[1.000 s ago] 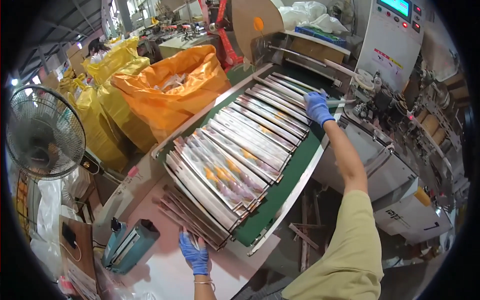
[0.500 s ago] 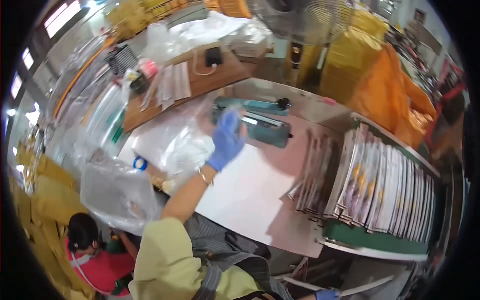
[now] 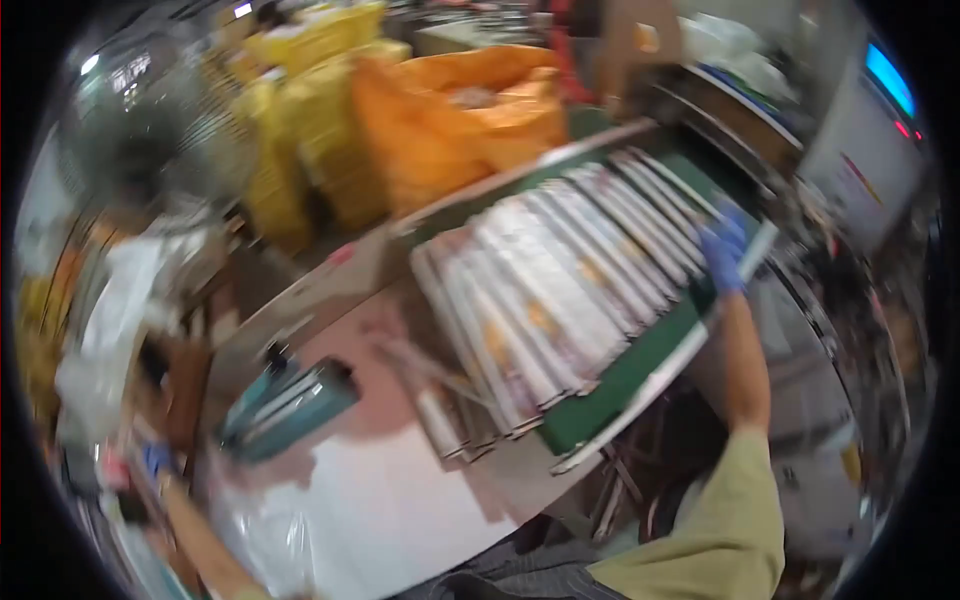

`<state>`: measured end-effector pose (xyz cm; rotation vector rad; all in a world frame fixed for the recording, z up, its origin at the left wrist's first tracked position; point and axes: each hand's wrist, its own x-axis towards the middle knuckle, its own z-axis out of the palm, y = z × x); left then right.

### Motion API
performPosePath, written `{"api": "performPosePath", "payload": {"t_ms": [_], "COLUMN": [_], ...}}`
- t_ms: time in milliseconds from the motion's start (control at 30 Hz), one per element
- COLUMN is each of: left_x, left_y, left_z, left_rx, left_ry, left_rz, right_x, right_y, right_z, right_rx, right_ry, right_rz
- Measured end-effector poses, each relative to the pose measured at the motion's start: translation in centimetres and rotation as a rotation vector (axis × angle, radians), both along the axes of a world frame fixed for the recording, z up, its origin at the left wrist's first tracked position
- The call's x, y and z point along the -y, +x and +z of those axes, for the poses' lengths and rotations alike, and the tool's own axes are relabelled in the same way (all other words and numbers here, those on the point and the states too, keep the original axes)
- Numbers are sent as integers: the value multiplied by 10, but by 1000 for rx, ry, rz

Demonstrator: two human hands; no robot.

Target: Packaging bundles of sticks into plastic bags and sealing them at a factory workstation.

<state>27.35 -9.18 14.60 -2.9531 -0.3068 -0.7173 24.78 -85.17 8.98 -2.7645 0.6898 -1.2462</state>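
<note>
1. At the belt's far right end, one right hand [image 3: 724, 245] in a blue glove is just beside the last packets of a row; blur hides whether its fingers are closed on anything, so I cannot tell.
2. At the far left edge, one left hand [image 3: 158, 460], also blue-gloved, is near a brown board [image 3: 188, 385]; its fingers are too smeared to tell open from closed.
3. Between the hands, one row of flat glossy packets [image 3: 540, 270] overlaps like shingles along a green conveyor belt [image 3: 620, 385]. There are more than ten, too blurred for an exact count; they are whitish, with orange and purple patches.
4. At the row's near left end, a few packets lean past the belt, over the pale bench [image 3: 370, 510].
5. On the bench's left part is one teal tabletop sealer [image 3: 290, 405], apart from both hands.
6. Behind the belt stands one orange sack [image 3: 460, 120], with at least two yellow sacks [image 3: 340, 140] to its left.
7. At upper right, one control cabinet [image 3: 850, 130] has one blue-lit screen [image 3: 890, 80], two red lights and a red-and-yellow label; print on label and packets is unreadable.
</note>
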Motion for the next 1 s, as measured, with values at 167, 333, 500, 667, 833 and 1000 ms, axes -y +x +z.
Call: {"api": "performPosePath", "payload": {"t_ms": [167,333,500,667,833,1000], "left_x": [4,7,207,231,224,237], "left_y": [-17,-67,-138,-58,-13,11], "left_z": [-41,-70,-143,-201,-197,-225], "left_rx": [426,809,-26,41,-127,10], "left_ry": [44,173,-1033,-1786,-1664,-1521], "left_rz": [-231,-242,-269,-283,56,-73], "right_x": [30,-5,-172,-339,-380,-400], "right_y": [53,83,60,12,44,73], "right_z": [23,14,1,22,-40,-135], "right_rx": [-566,-645,-416,-549,-850,-486], "right_ry": [329,202,21,165,759,862], "right_rz": [-231,76,439,709,672,440]}}
